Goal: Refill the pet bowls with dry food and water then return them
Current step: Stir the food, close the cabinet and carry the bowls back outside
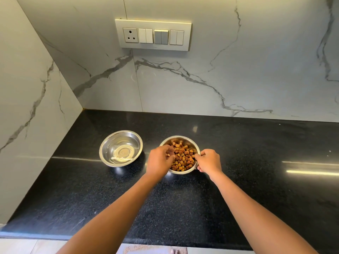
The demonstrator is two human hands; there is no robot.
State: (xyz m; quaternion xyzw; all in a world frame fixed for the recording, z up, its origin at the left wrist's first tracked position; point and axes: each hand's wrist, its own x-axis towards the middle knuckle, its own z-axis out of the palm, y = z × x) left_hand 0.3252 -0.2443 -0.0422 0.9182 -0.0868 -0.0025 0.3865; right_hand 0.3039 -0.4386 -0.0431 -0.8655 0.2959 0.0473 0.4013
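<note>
Two steel bowls stand on the black counter. The food bowl in the middle holds brown dry food. My left hand grips its left rim, fingers curled over the edge onto the kibble. My right hand grips its right rim, thumb inside. To the left, apart from my hands, sits the water bowl with clear water in it.
A marble wall runs along the back and the left side, meeting in a corner. A switch plate with a socket hangs on the back wall. The counter's front edge runs below my forearms, with pale floor beneath.
</note>
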